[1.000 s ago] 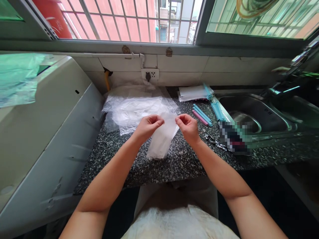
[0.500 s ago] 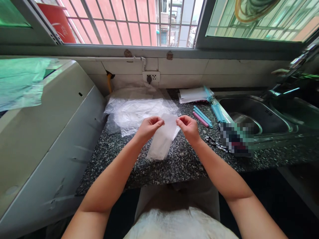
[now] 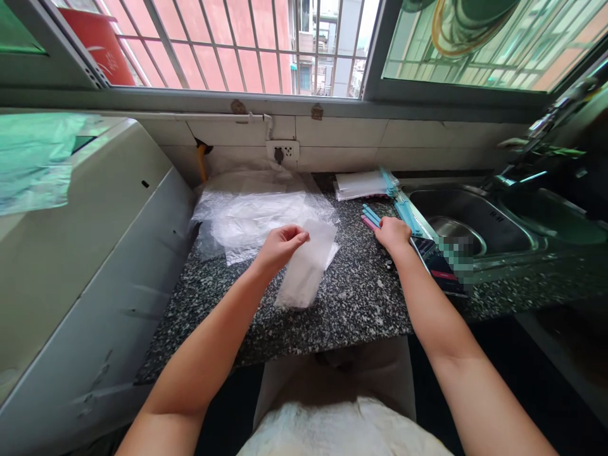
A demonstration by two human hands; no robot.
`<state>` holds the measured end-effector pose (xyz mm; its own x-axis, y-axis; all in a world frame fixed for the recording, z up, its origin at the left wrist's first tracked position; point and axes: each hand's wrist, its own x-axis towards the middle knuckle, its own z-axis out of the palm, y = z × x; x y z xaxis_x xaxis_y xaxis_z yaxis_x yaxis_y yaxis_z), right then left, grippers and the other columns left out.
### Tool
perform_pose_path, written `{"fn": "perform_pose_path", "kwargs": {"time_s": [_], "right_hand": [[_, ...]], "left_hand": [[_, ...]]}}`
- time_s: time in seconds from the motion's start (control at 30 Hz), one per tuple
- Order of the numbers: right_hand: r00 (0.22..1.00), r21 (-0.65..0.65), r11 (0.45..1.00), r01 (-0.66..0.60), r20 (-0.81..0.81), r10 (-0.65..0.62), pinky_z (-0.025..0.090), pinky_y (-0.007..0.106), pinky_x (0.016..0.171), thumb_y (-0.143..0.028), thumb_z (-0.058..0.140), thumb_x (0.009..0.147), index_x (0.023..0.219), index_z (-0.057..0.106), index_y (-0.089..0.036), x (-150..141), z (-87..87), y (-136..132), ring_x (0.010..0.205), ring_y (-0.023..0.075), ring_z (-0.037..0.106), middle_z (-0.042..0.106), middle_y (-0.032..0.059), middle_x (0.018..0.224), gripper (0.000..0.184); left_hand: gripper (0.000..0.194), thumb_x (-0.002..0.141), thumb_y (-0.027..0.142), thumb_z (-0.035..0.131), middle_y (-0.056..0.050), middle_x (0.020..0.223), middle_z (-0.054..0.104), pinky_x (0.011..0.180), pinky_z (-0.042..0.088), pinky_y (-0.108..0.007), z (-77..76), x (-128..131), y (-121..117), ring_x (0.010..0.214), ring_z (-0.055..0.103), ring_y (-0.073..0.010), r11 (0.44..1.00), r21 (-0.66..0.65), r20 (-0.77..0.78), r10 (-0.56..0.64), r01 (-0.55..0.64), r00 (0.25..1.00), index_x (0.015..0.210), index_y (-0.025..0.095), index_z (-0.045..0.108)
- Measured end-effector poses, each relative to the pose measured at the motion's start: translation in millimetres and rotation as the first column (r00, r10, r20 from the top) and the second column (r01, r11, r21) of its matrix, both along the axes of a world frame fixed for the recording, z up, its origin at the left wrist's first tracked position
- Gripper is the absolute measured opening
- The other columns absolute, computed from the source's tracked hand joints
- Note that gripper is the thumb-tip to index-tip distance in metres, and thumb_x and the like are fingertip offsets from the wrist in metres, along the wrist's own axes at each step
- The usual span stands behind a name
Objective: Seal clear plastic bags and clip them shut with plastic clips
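Observation:
My left hand (image 3: 282, 245) pinches the top left corner of a small clear plastic bag (image 3: 306, 266) that hangs down onto the speckled granite counter (image 3: 332, 304). My right hand (image 3: 392, 232) has reached right and rests on the pink and blue sealing clips (image 3: 369, 216) lying on the counter; its fingers curl down over them, and whether it grips one is hidden. A pile of crumpled clear plastic bags (image 3: 256, 212) lies behind my left hand.
A stack of white sheets with blue clips (image 3: 363, 183) sits by the wall. More blue clips (image 3: 406, 212) lie along the steel sink (image 3: 475, 218) rim. A dark pack (image 3: 439, 263) and a bead string (image 3: 388, 263) lie right. A large white appliance (image 3: 85, 253) fills the left.
My right hand let go of the bag's right corner and moved right to the coloured clips. My left hand still holds the bag.

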<state>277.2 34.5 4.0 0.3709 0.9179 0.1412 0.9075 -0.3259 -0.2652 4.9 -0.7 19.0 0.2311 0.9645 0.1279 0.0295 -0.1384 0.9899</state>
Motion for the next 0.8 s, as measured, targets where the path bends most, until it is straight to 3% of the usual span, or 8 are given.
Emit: {"fn": "perform_pose_path", "kwargs": {"time_s": [0.2,0.47,0.67,0.8], "right_hand": [[0.977,-0.122,0.993,0.004,0.213,0.022,0.044,0.038,0.079,-0.027,0.055,0.082,0.103,0.066,-0.008,-4.5,-4.0,-3.0,0.103,0.0318,0.06,0.066,0.0238,0.105,0.031],[0.97,-0.185,0.983,0.005,0.239,0.04,0.043,0.036,0.08,-0.031,0.052,0.084,0.105,0.067,-0.012,-6.4,-4.0,-4.3,0.103,0.0293,0.06,0.067,0.019,0.105,0.033],[0.964,-0.147,0.989,-0.017,0.26,0.055,0.042,0.035,0.077,-0.026,0.047,0.084,0.104,0.066,-0.008,-6.5,-7.9,-3.9,0.1,0.0288,0.061,0.068,0.0211,0.101,0.032],[0.964,-0.03,0.997,-0.065,0.256,0.071,0.04,0.034,0.075,-0.027,0.045,0.084,0.1,0.066,-0.009,-8.3,-7.9,-4.1,0.094,0.0271,0.06,0.068,0.0198,0.097,0.031]], "left_hand": [[0.015,0.069,0.028,0.064,0.001,0.057,0.054,0.053,0.034,-0.023,0.6,-0.8,-0.4,0.054,0.044,-0.0087,1.0,-0.009,-0.004,0.0,0.0,1.0,0.06,0.016,0.06],[0.015,0.068,0.029,0.065,0.001,0.057,0.054,0.052,0.032,-0.023,-1.4,-0.2,0.5,0.055,0.043,-0.0088,1.0,-0.015,-0.014,-0.013,0.013,1.0,0.06,0.016,0.061],[0.014,0.067,0.028,0.063,0.0,0.058,0.054,0.053,0.031,-0.023,-2.3,0.6,1.0,0.056,0.042,-0.0089,0.999,-0.034,-0.024,-0.003,0.002,1.0,0.06,0.016,0.061],[0.014,0.067,0.027,0.062,0.001,0.057,0.054,0.052,0.031,-0.023,-3.2,1.2,1.9,0.055,0.042,-0.009,0.999,-0.04,-0.04,-0.001,0.0,0.999,0.06,0.016,0.061]]}}
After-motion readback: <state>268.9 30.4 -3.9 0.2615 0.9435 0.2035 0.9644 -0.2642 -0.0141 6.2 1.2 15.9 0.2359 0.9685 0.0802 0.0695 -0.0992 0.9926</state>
